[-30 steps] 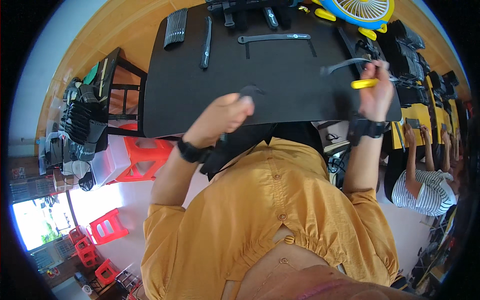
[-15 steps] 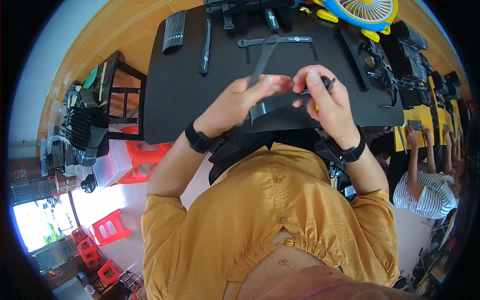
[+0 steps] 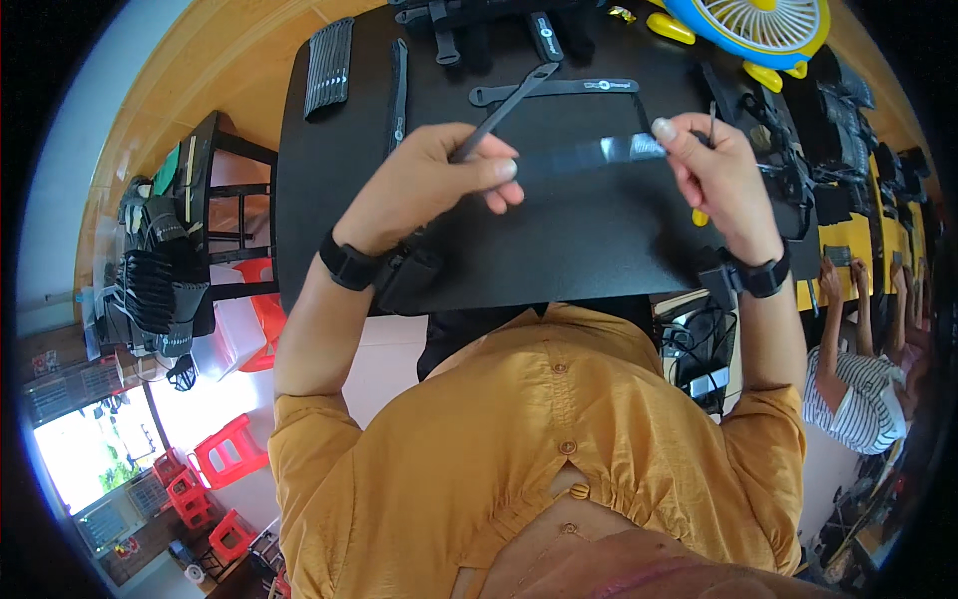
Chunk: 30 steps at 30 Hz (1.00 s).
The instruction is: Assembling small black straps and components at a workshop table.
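My left hand is closed on a dark grey strap, whose slotted end sticks up and away from me. Between my hands stretches a shiny dark band, blurred, with white print at its right end. I cannot tell whether it is one piece with the strap. My right hand pinches that printed end between thumb and fingers. A thin pointed tip and a yellow part show at this hand; the rest is hidden. Beyond my hands another strap lies crosswise on the black table.
A row of straps lies at the far left, with a single strap beside it. A blue-yellow fan stands far right, near black gear. Red stools stand left. Co-workers sit at right.
My hands have moved apart and farther over the table, drawing out the shiny band between them. The strap's slotted end now leans right.
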Available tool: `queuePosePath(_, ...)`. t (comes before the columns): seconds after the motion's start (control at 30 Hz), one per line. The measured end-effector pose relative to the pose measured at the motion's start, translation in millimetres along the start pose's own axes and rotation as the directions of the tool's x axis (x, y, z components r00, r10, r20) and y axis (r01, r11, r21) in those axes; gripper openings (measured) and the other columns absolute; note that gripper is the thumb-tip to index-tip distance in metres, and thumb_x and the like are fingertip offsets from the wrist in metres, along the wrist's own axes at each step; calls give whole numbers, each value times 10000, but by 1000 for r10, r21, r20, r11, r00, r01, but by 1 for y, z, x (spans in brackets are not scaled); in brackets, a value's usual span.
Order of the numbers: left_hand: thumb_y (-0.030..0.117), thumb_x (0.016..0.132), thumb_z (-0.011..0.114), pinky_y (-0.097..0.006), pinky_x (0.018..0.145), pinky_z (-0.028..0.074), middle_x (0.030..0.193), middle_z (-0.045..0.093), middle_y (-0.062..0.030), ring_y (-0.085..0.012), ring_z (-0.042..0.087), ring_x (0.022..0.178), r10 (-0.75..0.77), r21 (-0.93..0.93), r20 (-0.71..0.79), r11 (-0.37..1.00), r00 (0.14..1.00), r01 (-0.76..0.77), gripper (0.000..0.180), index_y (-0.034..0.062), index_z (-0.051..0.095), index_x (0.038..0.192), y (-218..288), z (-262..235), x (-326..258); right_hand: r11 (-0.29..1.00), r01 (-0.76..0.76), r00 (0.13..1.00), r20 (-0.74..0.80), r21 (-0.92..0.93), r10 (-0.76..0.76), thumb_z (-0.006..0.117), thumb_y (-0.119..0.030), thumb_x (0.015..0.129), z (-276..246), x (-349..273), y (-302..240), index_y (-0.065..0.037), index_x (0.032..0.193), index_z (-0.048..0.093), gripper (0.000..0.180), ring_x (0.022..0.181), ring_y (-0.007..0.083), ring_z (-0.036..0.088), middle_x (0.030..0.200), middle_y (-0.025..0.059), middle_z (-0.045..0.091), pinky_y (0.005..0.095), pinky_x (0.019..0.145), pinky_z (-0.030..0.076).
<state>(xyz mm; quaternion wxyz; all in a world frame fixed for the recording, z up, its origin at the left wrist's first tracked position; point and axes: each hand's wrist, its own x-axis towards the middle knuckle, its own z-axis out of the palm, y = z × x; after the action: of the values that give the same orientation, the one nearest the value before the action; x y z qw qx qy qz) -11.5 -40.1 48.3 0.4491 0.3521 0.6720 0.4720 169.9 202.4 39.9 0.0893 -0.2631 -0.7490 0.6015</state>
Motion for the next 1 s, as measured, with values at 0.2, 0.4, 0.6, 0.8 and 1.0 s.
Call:
queuePosePath(0.2, 280, 932, 634, -164, 517, 367, 796, 699, -3, -36, 595, 650, 27, 139, -188, 990, 982, -1, 231, 62, 659, 1003, -5, -36, 36, 990, -56, 989, 141, 131, 38, 619, -270, 961, -16, 58, 2, -66, 991, 645, 207, 441, -8, 429, 670, -52, 584, 137, 382, 286)
queuePosePath(0.4, 302, 923, 641, -188, 545, 372, 711, 659, 29, -35, 524, 601, -5, 273, -229, 960, 973, 69, 225, 80, 680, 909, -23, -56, 65, 991, -73, 981, 169, -111, 91, 651, -277, 933, -25, 103, 25, -99, 880, 645, 186, 446, -3, 413, 675, -61, 573, 153, 396, 287)
queuePosePath(0.6, 310, 898, 664, -224, 579, 377, 682, 642, 25, -53, 511, 604, -49, 441, -314, 877, 948, 191, 234, 78, 690, 880, -34, -54, 71, 969, -99, 980, 144, -227, 135, 668, -245, 914, -26, 105, 31, -102, 867, 641, 153, 467, 2, 425, 671, -60, 555, 157, 404, 278)
queuePosePath(0.8, 317, 886, 682, -214, 544, 363, 648, 605, 26, -56, 498, 564, -59, 419, -337, 884, 940, 206, 253, 64, 683, 881, -40, -57, 77, 974, -169, 974, 127, -147, 189, 663, -241, 916, -25, 106, 32, -96, 892, 626, 151, 463, 8, 433, 666, -53, 549, 163, 395, 280)
queuePosePath(1.0, 294, 881, 694, -191, 485, 363, 637, 582, 23, -47, 491, 525, -119, 287, -357, 930, 927, 230, 250, 46, 672, 904, -44, -59, 77, 969, -209, 968, 116, -131, 224, 659, -240, 921, -22, 104, 27, -87, 904, 621, 158, 460, 8, 443, 665, -51, 548, 163, 386, 288)
